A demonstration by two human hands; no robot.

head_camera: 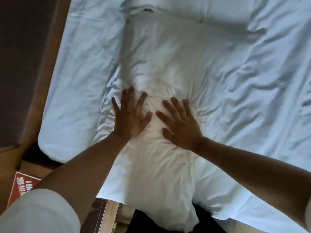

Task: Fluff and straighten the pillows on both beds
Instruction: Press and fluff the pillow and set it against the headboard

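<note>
The left hand [130,115] and right hand [180,124] were laid flat, fingers spread wide, gripping nothing, side by side on the middle of a plump white fabric pillow [161,78]. The pillow was stretched lengthwise across the pale blue sheeted bed [252,84], its near end overhanging the near edge. Creases remained; the fluffing seemed unfinished, and a second white pillow [210,9] at the far edge looked untouched.

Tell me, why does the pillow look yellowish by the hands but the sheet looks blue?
In the head view, warm light falls on the pillow around the left hand and right hand, while the sheet sits in cooler, bluish light; the picture is soft and slightly blurred, the arms cast dim shadows, and the wide lens bends the edges.
</note>
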